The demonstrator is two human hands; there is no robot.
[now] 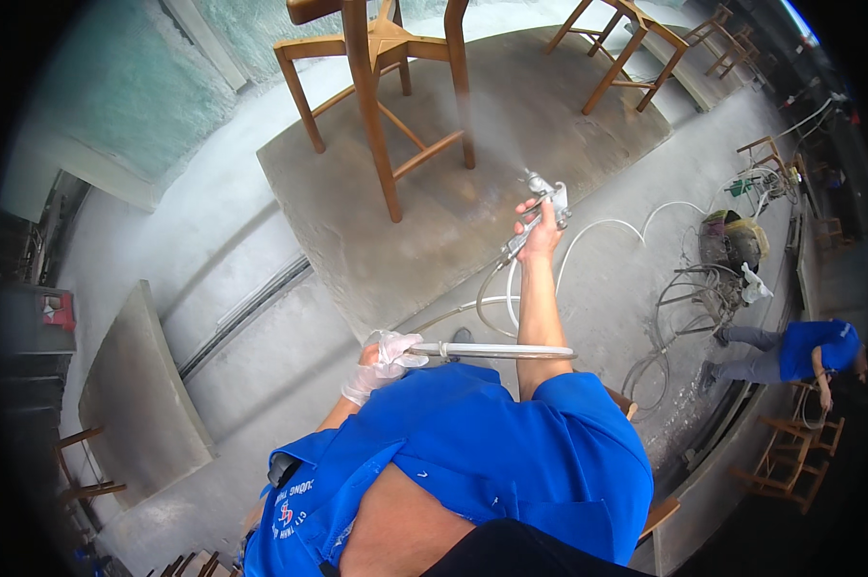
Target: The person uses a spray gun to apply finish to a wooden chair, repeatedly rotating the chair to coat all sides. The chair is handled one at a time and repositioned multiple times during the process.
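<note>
Grey-brown and blotched, the broad table (347,260) fills the middle of the view, lying at a slant to the pale floor (261,361). On it, toward the far edge, stands a brown wooden chair frame (368,96), upright on its legs; a second wooden frame (616,69) stands on the table's far right, well apart from the first. At the right rim of the view a co-worker (807,348) in a blue shirt leans over another wooden frame (790,452). Pale hose (597,225) snakes over the floor, and a tangle of darker hose (666,327) lies near a dark, stained round container (720,238); what it holds cannot be told.

The person's two hands are apart. The left hand (388,361), in a clear plastic glove, is closed around a bent length of hose (496,352) just in front of the blue shirt (434,413); the loop runs rightward across the right forearm. The bare right hand (546,234), reaching over the table's near right side, has its fingers curled around the handle of a silver spray gun (544,186). The gun's nozzle points away from the person, and a thin mist (503,142) spreads from it beside the nearer chair frame.
</note>
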